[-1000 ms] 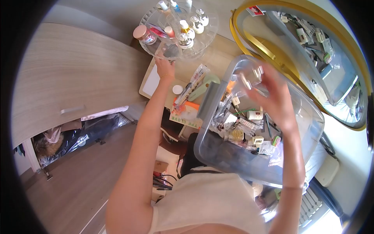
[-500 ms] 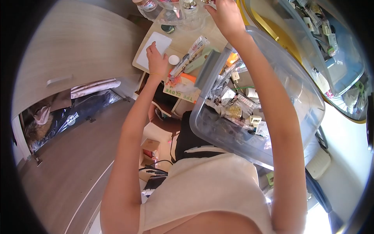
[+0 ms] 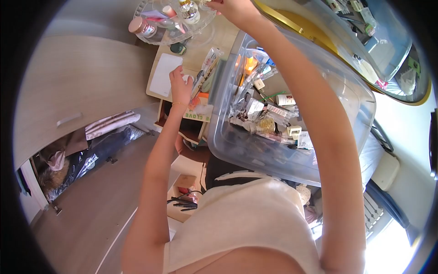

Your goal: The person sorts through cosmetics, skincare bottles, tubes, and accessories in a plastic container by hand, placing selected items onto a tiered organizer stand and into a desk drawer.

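My left hand (image 3: 181, 86) hovers at the table's left side, fingers curved and apart, beside a small white round item (image 3: 188, 78) partly behind the thumb. Under and left of it lies a white flat board (image 3: 166, 75). My right hand (image 3: 235, 11) reaches up to the edge of the clear tiered tray (image 3: 200, 34). Its fingers are pinched at the frame's top, and what they grip is cut off. On that tray stand a bottle with a gold top (image 3: 189, 13) and a jar with a pink lid (image 3: 142, 27).
A large clear plastic bin (image 3: 292, 164) full of packets and small bottles sits under my right arm. A glove packet (image 3: 197, 112) and a long clear packet (image 3: 210, 61) lie left of it. A gold-rimmed mirror (image 3: 310, 34) leans at the right.
The view has shifted, bringing more of the tray into sight. My left hand has come closer to the white round item. My right hand stays at the tray's far side.
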Action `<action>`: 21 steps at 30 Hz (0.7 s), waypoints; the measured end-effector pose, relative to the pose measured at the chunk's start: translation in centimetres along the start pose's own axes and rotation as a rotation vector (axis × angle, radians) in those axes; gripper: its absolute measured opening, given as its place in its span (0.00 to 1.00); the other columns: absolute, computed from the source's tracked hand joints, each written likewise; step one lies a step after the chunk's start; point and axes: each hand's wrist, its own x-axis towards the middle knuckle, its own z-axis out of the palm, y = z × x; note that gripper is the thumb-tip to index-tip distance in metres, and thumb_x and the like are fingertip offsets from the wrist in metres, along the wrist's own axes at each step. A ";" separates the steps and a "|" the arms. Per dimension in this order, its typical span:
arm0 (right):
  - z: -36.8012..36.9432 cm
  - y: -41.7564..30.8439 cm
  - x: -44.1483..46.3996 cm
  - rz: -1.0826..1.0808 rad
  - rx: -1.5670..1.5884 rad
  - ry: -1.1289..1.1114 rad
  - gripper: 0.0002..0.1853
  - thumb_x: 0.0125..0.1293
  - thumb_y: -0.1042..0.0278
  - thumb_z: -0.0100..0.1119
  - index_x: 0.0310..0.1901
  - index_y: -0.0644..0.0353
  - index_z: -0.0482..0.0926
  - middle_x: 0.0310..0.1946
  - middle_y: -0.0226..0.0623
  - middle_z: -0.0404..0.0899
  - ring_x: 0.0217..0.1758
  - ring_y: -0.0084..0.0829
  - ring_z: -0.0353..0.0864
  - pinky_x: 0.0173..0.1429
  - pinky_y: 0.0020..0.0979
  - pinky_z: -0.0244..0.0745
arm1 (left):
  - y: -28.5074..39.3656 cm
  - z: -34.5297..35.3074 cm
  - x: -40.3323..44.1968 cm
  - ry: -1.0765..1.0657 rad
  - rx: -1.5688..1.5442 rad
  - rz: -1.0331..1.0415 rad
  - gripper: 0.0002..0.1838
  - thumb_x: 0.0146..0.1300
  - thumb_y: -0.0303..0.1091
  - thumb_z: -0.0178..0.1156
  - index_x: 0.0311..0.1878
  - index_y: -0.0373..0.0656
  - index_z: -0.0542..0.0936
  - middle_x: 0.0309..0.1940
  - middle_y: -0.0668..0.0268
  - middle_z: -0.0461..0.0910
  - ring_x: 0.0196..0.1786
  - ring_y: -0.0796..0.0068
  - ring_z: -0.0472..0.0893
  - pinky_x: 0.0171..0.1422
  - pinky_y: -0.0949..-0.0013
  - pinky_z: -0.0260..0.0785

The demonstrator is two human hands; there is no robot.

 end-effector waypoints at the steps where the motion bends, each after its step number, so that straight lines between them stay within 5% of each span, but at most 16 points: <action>1: 0.0 0.0 0.5 -0.004 0.002 0.010 0.12 0.53 0.68 0.61 0.38 0.64 0.75 0.30 0.51 0.80 0.36 0.48 0.80 0.43 0.42 0.74 | 0.2 -0.1 0.0 -0.004 -0.013 0.001 0.25 0.55 0.24 0.56 0.57 0.37 0.64 0.51 0.54 0.63 0.49 0.62 0.72 0.46 0.68 0.71; 12: -0.1 0.6 4.9 0.066 -0.176 -0.022 0.14 0.51 0.69 0.61 0.40 0.64 0.76 0.34 0.55 0.79 0.43 0.50 0.78 0.49 0.43 0.72 | -0.9 -1.5 -2.0 0.038 0.026 0.014 0.20 0.55 0.22 0.55 0.53 0.37 0.67 0.48 0.55 0.66 0.47 0.62 0.72 0.47 0.66 0.71; 21: 0.5 1.1 5.4 0.089 -0.205 -0.059 0.10 0.55 0.69 0.53 0.37 0.64 0.75 0.32 0.55 0.79 0.40 0.50 0.79 0.47 0.43 0.73 | 0.2 -0.9 -3.0 0.021 -0.055 -0.021 0.20 0.54 0.20 0.55 0.52 0.36 0.68 0.46 0.55 0.67 0.47 0.62 0.71 0.45 0.68 0.73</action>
